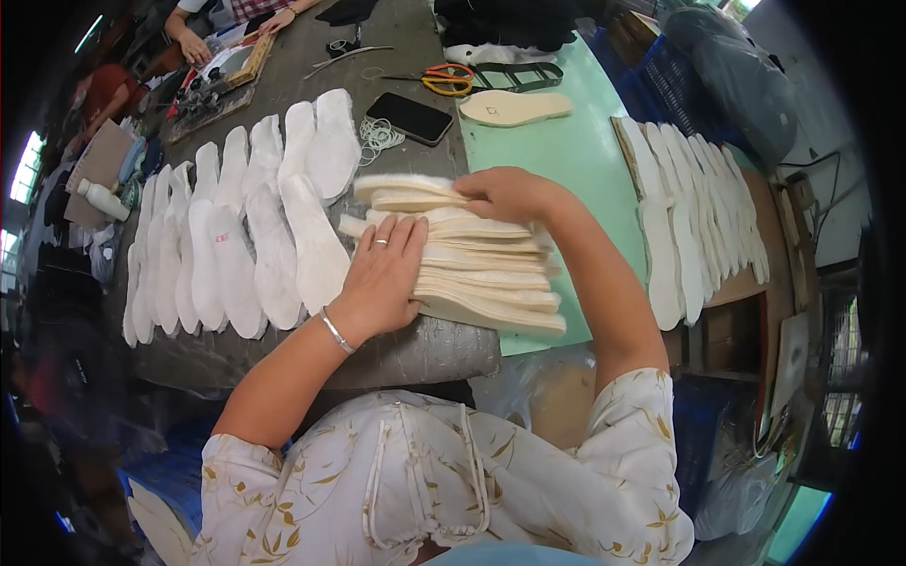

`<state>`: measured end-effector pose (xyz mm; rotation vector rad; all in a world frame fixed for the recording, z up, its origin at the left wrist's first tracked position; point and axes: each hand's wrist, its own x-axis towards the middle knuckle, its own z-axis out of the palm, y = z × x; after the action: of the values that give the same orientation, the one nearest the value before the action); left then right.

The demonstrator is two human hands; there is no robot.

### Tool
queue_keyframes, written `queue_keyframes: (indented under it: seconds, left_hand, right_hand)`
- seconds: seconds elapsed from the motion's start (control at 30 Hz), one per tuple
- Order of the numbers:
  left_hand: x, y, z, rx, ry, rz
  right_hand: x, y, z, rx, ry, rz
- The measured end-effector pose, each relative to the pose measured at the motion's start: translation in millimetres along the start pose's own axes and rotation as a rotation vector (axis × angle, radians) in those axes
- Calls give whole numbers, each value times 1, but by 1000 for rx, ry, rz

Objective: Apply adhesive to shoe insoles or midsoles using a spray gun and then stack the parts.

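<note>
A stack of cream, fleecy insoles (481,274) leans in a row on edge in front of me, across the join of the dark and green table surfaces. My left hand (382,274), with a ring and a bangle, lies flat over the left ends of the row, fingers stretched out. At the far end of the stack my right hand (514,196) pinches the edge of an insole (415,189) between thumb and fingers. Left of the stack, white insoles (226,245) are spread in two overlapping rows.
Beyond the stack lie a black phone (409,118), a coil of white cord (379,140), orange-handled scissors (447,79) and a single insole (516,108). More insoles (675,217) line the right side. A co-worker's hands (193,47) are at the far left.
</note>
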<state>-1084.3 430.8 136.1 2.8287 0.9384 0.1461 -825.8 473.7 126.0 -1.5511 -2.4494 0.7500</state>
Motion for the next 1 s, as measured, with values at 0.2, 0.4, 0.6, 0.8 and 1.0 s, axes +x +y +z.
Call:
queue_keyframes:
  seconds: [0.2,0.4,0.6,0.8,1.0]
  left_hand:
    - [25,-5,-2,160,-112,96]
    - [40,-9,-8,135,-250,144]
    - [48,-3,-18,172,-323,162]
    - [49,-10,-13,201,-294,219]
    - [47,3,-3,167,-259,288]
  right_hand:
    - [-4,-27,3,92,-87,132]
    - [-68,53,29,711,533,302]
    - [-97,75,113,1589,823,126]
    - [-53,20,94,1971,889,47]
    - [-36,31,105,1885,792,50]
